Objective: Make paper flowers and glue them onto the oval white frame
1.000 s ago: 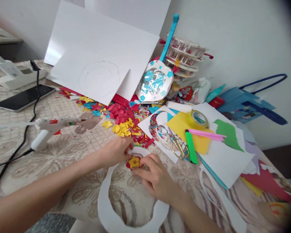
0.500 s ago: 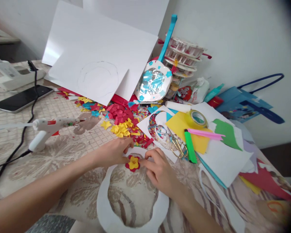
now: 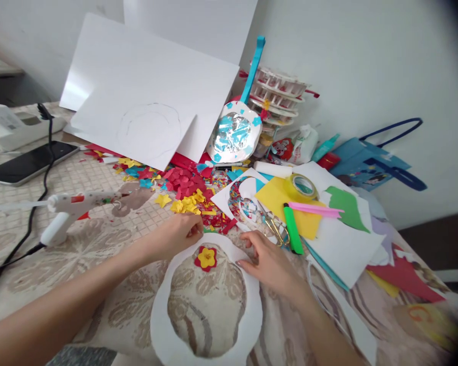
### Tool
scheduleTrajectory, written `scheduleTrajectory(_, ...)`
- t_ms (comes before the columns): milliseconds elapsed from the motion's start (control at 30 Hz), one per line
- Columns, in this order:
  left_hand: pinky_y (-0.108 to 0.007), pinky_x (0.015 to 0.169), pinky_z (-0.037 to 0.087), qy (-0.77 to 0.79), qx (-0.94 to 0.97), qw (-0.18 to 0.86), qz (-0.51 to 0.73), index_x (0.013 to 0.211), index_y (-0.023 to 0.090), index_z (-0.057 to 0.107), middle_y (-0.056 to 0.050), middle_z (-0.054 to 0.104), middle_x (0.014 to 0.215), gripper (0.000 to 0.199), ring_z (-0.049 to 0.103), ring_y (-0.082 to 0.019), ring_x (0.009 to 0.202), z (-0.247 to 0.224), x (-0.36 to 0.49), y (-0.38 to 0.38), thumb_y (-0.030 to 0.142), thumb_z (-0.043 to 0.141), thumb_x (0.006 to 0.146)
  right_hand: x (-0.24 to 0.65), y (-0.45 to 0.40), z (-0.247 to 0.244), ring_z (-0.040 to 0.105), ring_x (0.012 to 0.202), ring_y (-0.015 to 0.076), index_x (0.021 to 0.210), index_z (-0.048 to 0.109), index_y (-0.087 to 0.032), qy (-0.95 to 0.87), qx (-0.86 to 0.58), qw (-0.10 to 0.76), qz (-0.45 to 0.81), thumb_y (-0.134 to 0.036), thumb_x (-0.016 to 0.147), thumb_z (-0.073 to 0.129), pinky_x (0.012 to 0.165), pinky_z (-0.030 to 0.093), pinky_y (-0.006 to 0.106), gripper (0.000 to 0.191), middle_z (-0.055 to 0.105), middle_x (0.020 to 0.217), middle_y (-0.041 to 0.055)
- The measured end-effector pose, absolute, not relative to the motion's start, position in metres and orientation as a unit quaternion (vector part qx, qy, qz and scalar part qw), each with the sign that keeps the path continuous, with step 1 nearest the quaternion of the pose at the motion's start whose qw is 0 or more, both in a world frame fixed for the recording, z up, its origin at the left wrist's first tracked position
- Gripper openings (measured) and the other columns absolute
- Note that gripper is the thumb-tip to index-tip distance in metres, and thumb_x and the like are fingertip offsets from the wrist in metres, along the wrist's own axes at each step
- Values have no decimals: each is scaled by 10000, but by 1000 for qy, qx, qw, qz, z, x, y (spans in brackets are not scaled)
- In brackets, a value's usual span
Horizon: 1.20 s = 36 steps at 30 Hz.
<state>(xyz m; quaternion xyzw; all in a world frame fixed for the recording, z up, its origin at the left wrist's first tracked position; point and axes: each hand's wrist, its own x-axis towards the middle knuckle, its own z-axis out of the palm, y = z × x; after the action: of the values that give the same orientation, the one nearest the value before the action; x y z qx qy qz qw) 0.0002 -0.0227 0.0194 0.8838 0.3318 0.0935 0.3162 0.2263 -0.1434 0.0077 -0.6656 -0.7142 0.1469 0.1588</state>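
A red-and-yellow flower (image 3: 206, 258) sits at the inner top edge of a white ring (image 3: 161, 315), between curled left fingers (image 3: 194, 229), grip unclear, and loosely parted, seemingly empty right fingers (image 3: 256, 238). Positioning seems in hand; adjusting calls for a light pinch. Beyond the fingers, paper scraps (image 3: 185, 183) litter a patterned table (image 3: 99, 236) against a pale wall (image 3: 328, 71).

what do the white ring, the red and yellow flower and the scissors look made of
White ring: matte, probably card or thin foam; it looks flat and smooth. Flower: dull-surfaced, likely coloured paper or foam, in layered cut-out shapes. Scissors: apparently metal, with shiny gold-toned handles.
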Motion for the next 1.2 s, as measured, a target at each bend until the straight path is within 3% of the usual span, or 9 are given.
scheduleTrajectory(333,-225,529,329,320,887,320,96,764,158,598,-15,604,662,194,512,-127,576,12,0,-21,247,436,821,224,-145,9,544,942,192,1210,449,-226,-741,-616,175,204,-64,681,605,817,461,340,574,555,1063,45)
scheduleTrajectory(567,-222,501,300,326,887,309,104,714,161,577,-7,593,621,230,494,-120,548,9,-2,-17,307,441,827,217,-140,0,476,1108,211,1230,444,-210,-776,-578,210,138,5,727,524,962,409,397,553,528,1141,67)
scheduleTrajectory(767,-229,511,302,338,884,305,109,661,165,548,-5,587,605,237,481,-122,543,12,-2,-15,326,466,815,216,-135,-10,463,1110,219,1216,466,-222,-793,-551,234,111,-6,774,511,968,405,440,495,526,1138,70)
scheduleTrajectory(933,-219,518,339,336,878,324,103,733,166,583,-11,620,659,183,534,-134,583,11,-1,-14,324,512,792,212,-137,-2,468,1041,234,1135,546,-210,-808,-519,260,99,-45,786,531,902,429,450,387,517,1074,85)
scheduleTrajectory(1200,-217,525,347,332,873,339,113,717,167,575,-8,615,660,161,528,-128,581,3,0,-16,297,513,789,196,-146,5,424,1010,224,1071,628,-227,-868,-447,185,110,-6,779,486,888,408,408,392,501,1038,65)
